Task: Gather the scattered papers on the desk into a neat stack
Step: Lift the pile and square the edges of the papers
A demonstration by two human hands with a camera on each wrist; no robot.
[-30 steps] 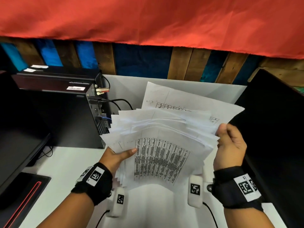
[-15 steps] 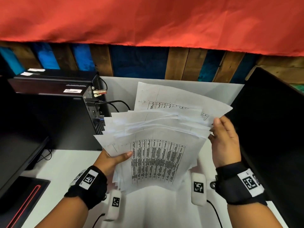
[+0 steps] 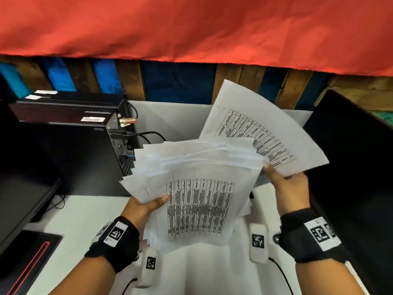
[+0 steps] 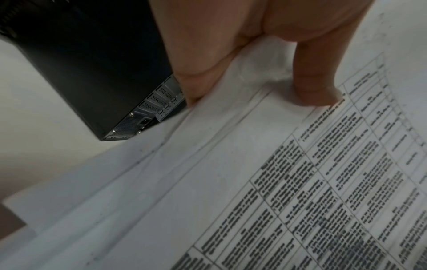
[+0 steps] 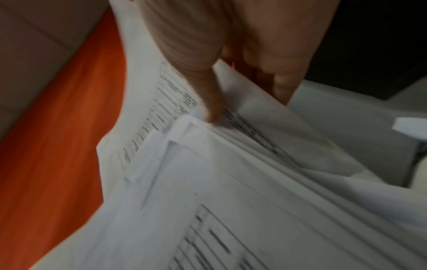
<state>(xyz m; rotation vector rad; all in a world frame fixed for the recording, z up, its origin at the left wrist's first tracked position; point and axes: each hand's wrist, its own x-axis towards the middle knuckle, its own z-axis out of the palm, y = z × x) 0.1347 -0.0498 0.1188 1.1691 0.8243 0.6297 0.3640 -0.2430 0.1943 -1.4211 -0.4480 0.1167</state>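
Observation:
A fanned stack of white printed papers (image 3: 191, 177) is held above the desk. My left hand (image 3: 153, 204) grips its lower left edge, thumb on the top sheet's table print. In the left wrist view the thumb (image 4: 316, 87) presses the top sheet of the stack (image 4: 254, 182). My right hand (image 3: 280, 179) pinches the lower edge of a single rear sheet (image 3: 265, 128), which tilts up and to the right, partly out of the fan. The right wrist view, blurred, shows the fingers (image 5: 208, 82) on that sheet (image 5: 148, 91) above the stack (image 5: 231, 201).
A black computer tower (image 3: 74, 145) with plugged cables (image 3: 148, 135) stands at the left on the white desk (image 3: 85, 220). A dark monitor (image 3: 350, 167) stands close at the right, another screen (image 3: 21, 199) at the far left. Red cloth (image 3: 191, 28) hangs above.
My right hand left the stack's right edge, took hold of the rear sheet and swung it up and to the right. The left hand kept its hold on the stack.

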